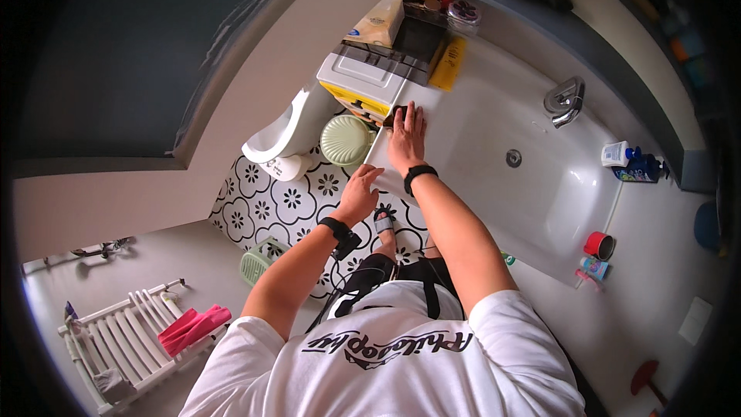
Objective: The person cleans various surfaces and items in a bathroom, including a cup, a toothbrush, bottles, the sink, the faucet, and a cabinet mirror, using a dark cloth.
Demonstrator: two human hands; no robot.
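Observation:
My right hand (408, 138) lies on the left rim of a white washbasin (463, 110), fingers stretched away from me. A small dark brown piece, perhaps a cloth (392, 116), is held under its fingers, mostly hidden by them. Nearer to me, my left hand (360, 192) is at the basin's front left edge with nothing seen in it, thumb and fingers apart. Just beyond the right hand stands a white and yellow drawer box (365, 81). A yellow packet (448, 63) lies on the rim beside a dark translucent box (419, 40).
A chrome faucet (564, 103) rises at the basin's back. Pump bottles (637, 165) and a red cup (599, 245) stand along the right rim. On the left are a green lidded bin (345, 140), a toilet (278, 133) and a green stool (260, 260) on the patterned floor.

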